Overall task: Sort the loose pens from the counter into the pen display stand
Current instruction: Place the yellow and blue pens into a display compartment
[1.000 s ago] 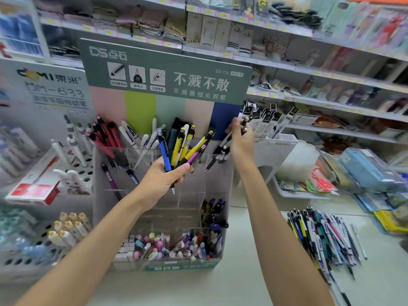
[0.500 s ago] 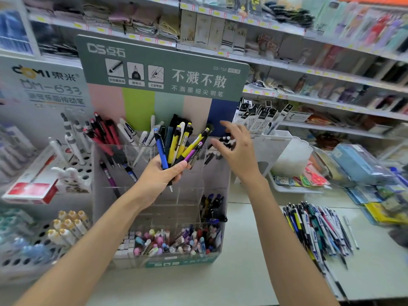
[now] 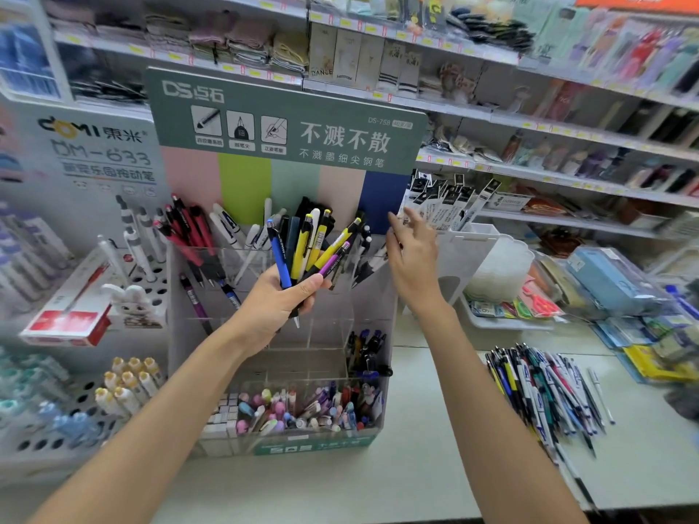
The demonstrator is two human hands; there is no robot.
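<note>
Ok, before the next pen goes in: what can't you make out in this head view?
Head view only:
- Bundle of pens: lower ends hidden inside the gripping left hand; count unclear.
- Pen display stand: the right hand covers its upper right compartment; the left forearm hides middle cells.
- Pile of loose pens on the counter: blurred, colours run together.
- Shelf price labels: too small.
</note>
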